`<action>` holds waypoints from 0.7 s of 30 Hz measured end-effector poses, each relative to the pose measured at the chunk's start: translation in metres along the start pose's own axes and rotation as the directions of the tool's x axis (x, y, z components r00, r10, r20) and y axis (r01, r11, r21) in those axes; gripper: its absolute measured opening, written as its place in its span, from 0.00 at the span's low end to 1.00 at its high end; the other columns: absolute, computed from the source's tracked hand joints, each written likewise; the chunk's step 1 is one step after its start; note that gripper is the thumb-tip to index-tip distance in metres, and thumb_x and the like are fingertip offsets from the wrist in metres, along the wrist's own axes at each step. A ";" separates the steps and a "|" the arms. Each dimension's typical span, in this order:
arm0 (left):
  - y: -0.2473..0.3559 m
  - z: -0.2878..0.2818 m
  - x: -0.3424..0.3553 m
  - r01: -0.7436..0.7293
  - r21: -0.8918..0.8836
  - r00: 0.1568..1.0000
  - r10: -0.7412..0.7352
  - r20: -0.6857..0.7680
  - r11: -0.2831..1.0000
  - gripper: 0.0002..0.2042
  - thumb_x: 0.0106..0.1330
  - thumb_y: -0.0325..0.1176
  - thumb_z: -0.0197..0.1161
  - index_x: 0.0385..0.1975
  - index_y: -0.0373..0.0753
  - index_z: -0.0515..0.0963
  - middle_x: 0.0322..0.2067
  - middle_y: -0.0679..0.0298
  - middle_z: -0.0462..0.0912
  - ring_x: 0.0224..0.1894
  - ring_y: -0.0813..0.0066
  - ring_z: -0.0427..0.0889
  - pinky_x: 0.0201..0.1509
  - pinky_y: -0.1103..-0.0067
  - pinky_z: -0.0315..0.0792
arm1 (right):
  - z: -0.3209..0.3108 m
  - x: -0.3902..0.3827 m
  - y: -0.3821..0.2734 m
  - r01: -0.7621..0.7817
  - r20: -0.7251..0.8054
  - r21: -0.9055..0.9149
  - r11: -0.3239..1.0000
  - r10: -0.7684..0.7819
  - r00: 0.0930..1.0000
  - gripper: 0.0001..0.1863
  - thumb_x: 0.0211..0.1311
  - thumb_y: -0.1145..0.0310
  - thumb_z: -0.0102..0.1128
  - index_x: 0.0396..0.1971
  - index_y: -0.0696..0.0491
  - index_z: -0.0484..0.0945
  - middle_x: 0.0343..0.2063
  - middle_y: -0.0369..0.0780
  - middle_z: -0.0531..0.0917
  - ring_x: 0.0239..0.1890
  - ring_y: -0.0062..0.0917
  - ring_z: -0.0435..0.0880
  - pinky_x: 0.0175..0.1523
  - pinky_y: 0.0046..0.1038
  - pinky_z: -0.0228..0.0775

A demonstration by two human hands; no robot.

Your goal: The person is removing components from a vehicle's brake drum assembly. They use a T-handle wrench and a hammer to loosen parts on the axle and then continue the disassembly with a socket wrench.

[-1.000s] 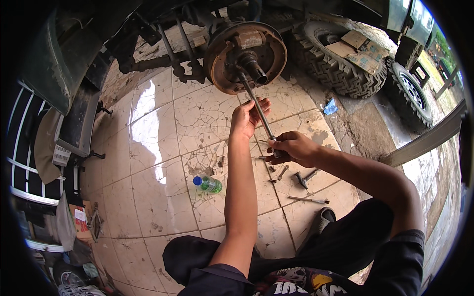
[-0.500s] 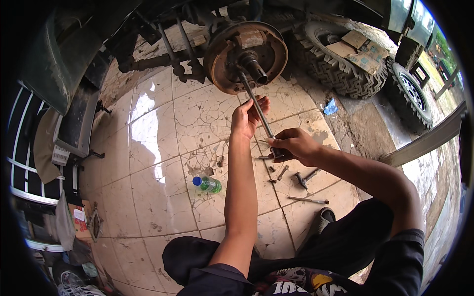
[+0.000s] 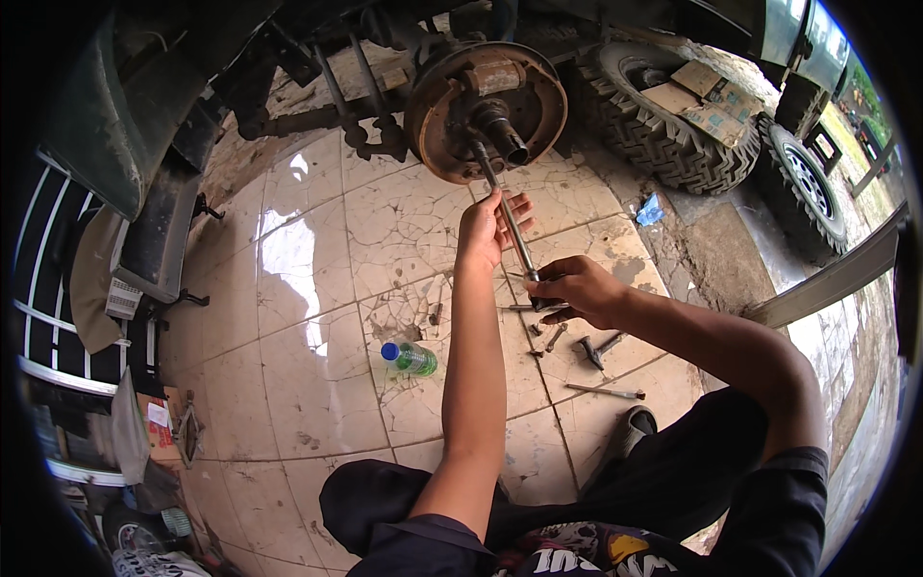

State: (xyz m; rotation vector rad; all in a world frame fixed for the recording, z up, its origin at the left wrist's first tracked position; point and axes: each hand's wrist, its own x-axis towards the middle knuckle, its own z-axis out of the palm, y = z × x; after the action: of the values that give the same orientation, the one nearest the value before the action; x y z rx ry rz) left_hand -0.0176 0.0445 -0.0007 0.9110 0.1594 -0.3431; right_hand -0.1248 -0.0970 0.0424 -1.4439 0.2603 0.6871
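Note:
A long metal bar (image 3: 517,236) slants from the brake assembly (image 3: 444,120) down toward me. Its upper end meets the assembly just below the protruding hub spindle (image 3: 502,135). Around the bar's lower, darker end, my right hand (image 3: 577,288) is closed, thumb on top. Higher up, my left hand (image 3: 486,229) is cupped beside the bar, palm turned to it and fingers spread loosely behind it. Where the bar's tip seats is too small to make out. Under my right hand lie a hammer (image 3: 593,354), several bolts (image 3: 555,337) and a brush (image 3: 606,391) on the tiles.
A green bottle with a blue cap (image 3: 409,359) stands left of my left forearm. A large tyre (image 3: 678,154) bearing cardboard (image 3: 707,106) lies at the far right, with another wheel (image 3: 806,183) beyond. A blue scrap (image 3: 650,209) lies nearby. Cracked tiles (image 3: 308,385) cover the floor.
The view has shifted slightly, so everything sits a little further right. My left hand's fingers look slightly more spread. My right hand stays on the bar's lower end.

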 end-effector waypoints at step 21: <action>0.000 -0.002 -0.010 0.032 0.026 0.995 -0.035 0.089 0.999 0.12 0.64 0.34 0.56 0.42 0.33 0.72 0.38 0.55 0.81 0.42 0.66 0.81 0.45 0.73 0.78 | 0.005 -0.004 -0.006 0.112 -0.121 -0.059 0.992 -0.118 0.986 0.15 0.52 0.71 0.66 0.32 0.66 0.73 0.26 0.41 0.76 0.29 0.24 0.79 0.36 0.27 0.82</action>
State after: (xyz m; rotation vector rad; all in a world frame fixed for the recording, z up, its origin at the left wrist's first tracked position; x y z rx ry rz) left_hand -0.0267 0.0486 0.0010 0.9159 0.0886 -0.4168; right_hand -0.1259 -0.0929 0.0506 -1.5419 0.2546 0.5144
